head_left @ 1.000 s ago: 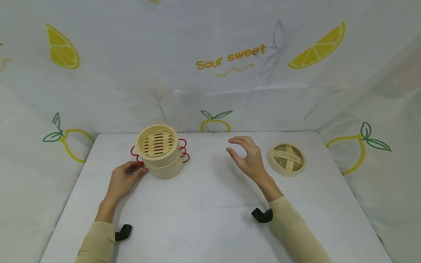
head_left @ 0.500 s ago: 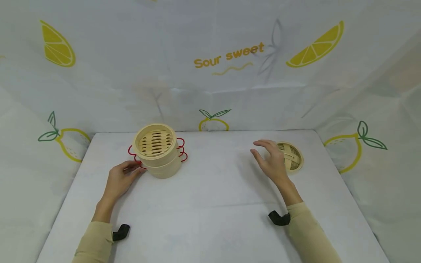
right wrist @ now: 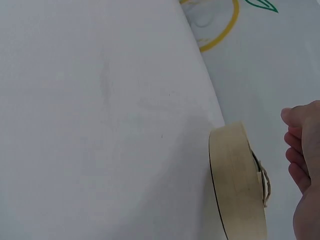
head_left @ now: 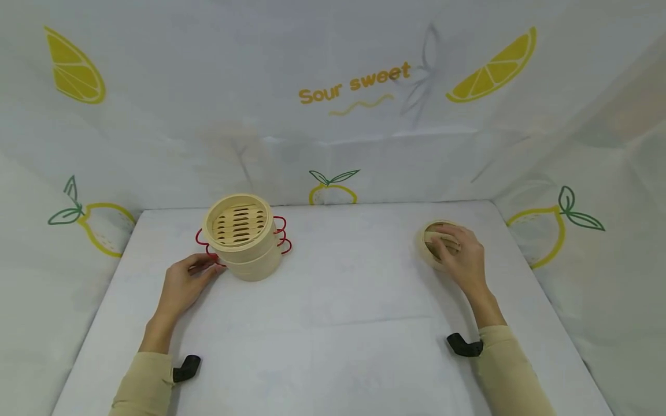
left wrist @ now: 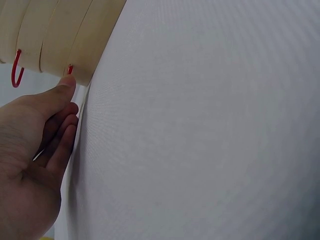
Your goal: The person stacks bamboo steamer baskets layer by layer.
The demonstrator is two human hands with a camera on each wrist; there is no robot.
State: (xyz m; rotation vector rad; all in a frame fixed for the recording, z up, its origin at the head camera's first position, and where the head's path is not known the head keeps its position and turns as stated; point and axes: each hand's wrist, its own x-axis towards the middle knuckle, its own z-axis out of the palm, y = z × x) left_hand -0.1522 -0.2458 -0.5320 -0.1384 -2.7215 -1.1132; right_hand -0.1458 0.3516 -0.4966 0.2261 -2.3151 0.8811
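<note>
A stack of round bamboo steamer baskets (head_left: 252,257) with red loop handles stands upright at the table's back left, its slatted top basket uncovered. My left hand (head_left: 182,283) is at its left side. Thumb and fingers pinch a low red handle (left wrist: 70,69), partly hidden by the thumb in the left wrist view. On the right lies the bamboo steamer lid (head_left: 424,245) with a raised strap handle. Above it hovers my right hand (head_left: 463,260), thumb and fingers bent around the strap's sides; the right wrist view shows a gap between fingertips and lid (right wrist: 235,185).
The white-covered table (head_left: 333,358) has a back edge against a white lemon-print cloth wall (head_left: 333,138). More of that cloth hangs at the left and right sides. The stack and lid stand well apart.
My right hand has moved right from mid-table to above the lid and now covers part of it. The left hand stays at the handle; the stack stays put.
</note>
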